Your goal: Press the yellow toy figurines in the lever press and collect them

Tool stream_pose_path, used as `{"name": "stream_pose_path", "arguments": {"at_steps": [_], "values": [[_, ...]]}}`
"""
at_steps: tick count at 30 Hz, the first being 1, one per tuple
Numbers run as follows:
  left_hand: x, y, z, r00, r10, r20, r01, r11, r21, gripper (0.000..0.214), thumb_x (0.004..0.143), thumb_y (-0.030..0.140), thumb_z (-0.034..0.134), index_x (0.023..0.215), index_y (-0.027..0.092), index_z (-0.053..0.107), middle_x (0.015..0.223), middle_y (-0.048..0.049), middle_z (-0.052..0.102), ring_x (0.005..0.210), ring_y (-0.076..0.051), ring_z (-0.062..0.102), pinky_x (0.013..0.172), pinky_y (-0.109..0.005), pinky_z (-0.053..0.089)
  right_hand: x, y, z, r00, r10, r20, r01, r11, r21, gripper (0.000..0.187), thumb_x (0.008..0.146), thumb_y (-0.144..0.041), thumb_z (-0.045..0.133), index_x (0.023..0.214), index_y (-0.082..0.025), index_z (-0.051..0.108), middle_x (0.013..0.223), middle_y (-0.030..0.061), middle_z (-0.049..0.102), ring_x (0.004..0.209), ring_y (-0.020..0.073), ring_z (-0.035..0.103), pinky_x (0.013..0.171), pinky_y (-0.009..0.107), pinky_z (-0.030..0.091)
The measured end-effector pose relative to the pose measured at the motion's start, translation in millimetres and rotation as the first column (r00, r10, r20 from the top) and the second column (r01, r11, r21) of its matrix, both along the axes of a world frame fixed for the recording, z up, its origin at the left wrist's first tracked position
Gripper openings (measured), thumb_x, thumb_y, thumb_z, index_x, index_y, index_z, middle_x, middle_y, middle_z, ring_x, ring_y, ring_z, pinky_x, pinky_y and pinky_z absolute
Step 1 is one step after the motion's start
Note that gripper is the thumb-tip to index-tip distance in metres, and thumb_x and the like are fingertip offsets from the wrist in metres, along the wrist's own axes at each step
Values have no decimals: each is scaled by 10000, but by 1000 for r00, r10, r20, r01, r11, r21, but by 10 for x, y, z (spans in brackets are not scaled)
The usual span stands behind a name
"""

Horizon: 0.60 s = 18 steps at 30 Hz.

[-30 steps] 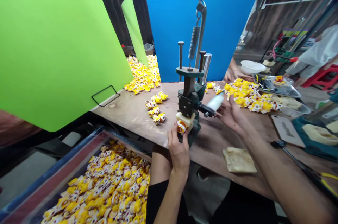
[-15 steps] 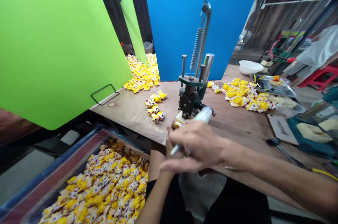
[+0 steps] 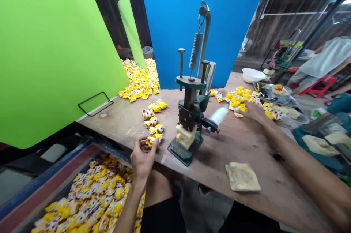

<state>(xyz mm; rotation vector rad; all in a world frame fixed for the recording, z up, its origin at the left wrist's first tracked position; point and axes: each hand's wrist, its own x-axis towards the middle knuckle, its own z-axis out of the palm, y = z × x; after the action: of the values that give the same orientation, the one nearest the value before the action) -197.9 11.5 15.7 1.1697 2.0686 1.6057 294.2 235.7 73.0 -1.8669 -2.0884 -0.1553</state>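
Observation:
At the table's near edge, my left hand (image 3: pixel 143 157) pinches a small yellow-and-white plastic toy piece (image 3: pixel 154 140) between thumb and fingers, at the near end of a short row of similar pieces (image 3: pixel 153 120). My right hand (image 3: pixel 253 111) reaches over a pile of yellow-and-white pieces (image 3: pixel 238 96), its fingers stretched out at the pile's near side. Between the hands stands a green hand press (image 3: pixel 189 110) with a coil spring and a lever handle (image 3: pixel 219 115) wrapped in pale material. Cream blocks (image 3: pixel 186 136) sit under its ram, with a gap between them.
A crate (image 3: pixel 91 149) full of similar pieces stands at lower left. A larger heap (image 3: pixel 141 81) lies beside the green board (image 3: pixel 55 53); a blue board (image 3: pixel 203 24) stands behind. A cream pad (image 3: pixel 242 177) lies near the front edge. At right, a person (image 3: pixel 325 59) is nearby.
My right hand has let go of the press lever and moved right to the pile. The handle has swung up. My left hand has moved left from the press to the row with a piece.

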Motion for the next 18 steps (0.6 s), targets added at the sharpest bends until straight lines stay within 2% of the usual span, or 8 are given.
{"name": "stream_pose_path", "arguments": {"at_steps": [2, 4, 7, 9, 10, 12, 14, 18], "values": [[-29, 139, -66, 989, -9, -145, 7, 1000, -13, 550, 868, 674, 766, 1160, 214, 686, 1015, -71, 741, 902, -265, 725, 885, -432, 625, 12, 88, -40, 999, -21, -28, 19, 998, -61, 479, 911, -430, 766, 1280, -128, 717, 1234, 254, 764, 1110, 376, 676, 920, 440, 521], [53, 195, -48, 961, 89, -263, -77, 996, 53, 558, 915, 670, 717, 1214, 201, 691, 1128, -109, 717, 973, -282, 698, 981, -492, 604, -49, 12, -60, 998, -30, -55, 25, 995, -97, 445, 936, -425, 738, 1271, -133, 721, 1259, 246, 766, 1135, 375, 682, 921, 428, 511], [393, 14, 17, 950, 236, -204, -187, 955, 231, 641, 928, 589, 767, 1408, 201, 595, 1255, -134, 676, 1016, -275, 696, 946, -468, 623, -271, -439, -31, 992, 21, -123, -43, 982, -184, 416, 946, -579, 729, 1080, -187, 767, 1066, 146, 810, 950, 307, 723, 787, 361, 517], [739, -249, -6, 984, 66, -165, -12, 952, 305, 709, 908, 480, 838, 1492, 235, 519, 1313, -140, 674, 1082, -279, 722, 930, -440, 644, -558, -914, 27, 941, 76, -331, -181, 936, -300, 504, 925, -713, 720, 916, -210, 755, 891, 87, 787, 825, 269, 705, 685, 333, 493], [924, -392, -46, 976, -128, -176, 177, 939, 295, 767, 896, 423, 867, 1539, 262, 481, 1403, -158, 651, 1161, -291, 726, 970, -448, 652, -748, -1170, 60, 871, 80, -485, -280, 892, -355, 546, 900, -757, 732, 876, -211, 746, 856, 74, 774, 808, 263, 699, 661, 328, 485], [1247, -648, -159, 893, -393, -221, 446, 837, 316, 878, 871, 344, 902, 1608, 302, 425, 1546, -193, 592, 1321, -336, 701, 1040, -489, 663, -1180, -1641, 110, 652, 22, -757, -478, 788, -388, 575, 855, -772, 787, 921, -202, 757, 907, 69, 788, 841, 261, 710, 676, 327, 506], [1426, -821, -270, 873, -426, -235, 486, 798, 358, 750, 933, 260, 830, 1591, 328, 476, 1521, -175, 633, 1362, -337, 698, 1078, -511, 662, -1587, -1971, 125, 495, -35, -868, -592, 719, -366, 599, 838, -776, 811, 959, -191, 763, 929, 63, 789, 841, 244, 711, 698, 321, 524], [1309, -877, -318, 942, -319, -107, 336, 888, 313, 469, 1002, 250, 747, 1450, 305, 622, 1333, -110, 753, 1208, -288, 784, 1032, -459, 688, -1939, -2128, 65, 432, -52, -900, -679, 638, -363, 718, 881, -891, 668, 966, -184, 758, 872, 56, 769, 772, 209, 683, 692, 319, 521]]}}
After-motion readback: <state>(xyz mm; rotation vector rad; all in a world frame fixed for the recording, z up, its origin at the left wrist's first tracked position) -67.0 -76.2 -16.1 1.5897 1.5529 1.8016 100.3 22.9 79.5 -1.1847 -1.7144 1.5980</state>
